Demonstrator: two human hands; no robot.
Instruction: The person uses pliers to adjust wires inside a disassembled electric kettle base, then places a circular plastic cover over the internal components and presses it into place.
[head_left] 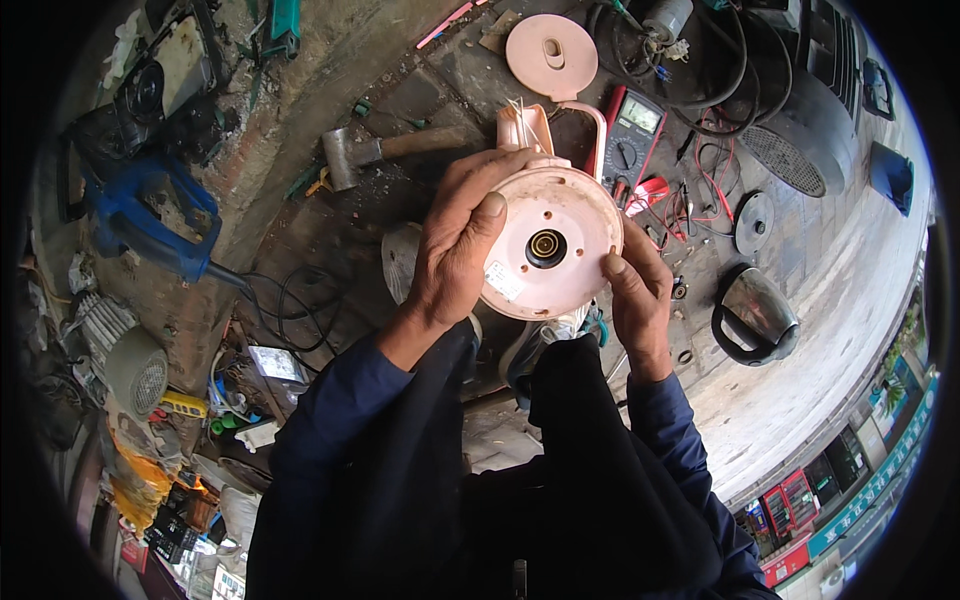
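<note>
Both my hands hold a pink electric kettle base [590,195] in front of my knees, its round underside facing up. A dark round socket with brass-coloured rings sits at its centre, with small screw holes around it and a white label near the lower left. My left hand [460,235] grips the left rim, thumb on top. My right hand [640,290] pinches the right rim between thumb and fingers. A pink handle-like piece [592,115] and an upright pink part [522,125] show just beyond the base; whether they are joined to it I cannot tell.
On the ground beyond lie a pink lid [525,62], a multimeter [628,152] with red and black leads, and a hammer [400,145]. A steel kettle [765,305] with a black handle stands right. Motors [135,370] and a blue-handled tool [150,225] lie left.
</note>
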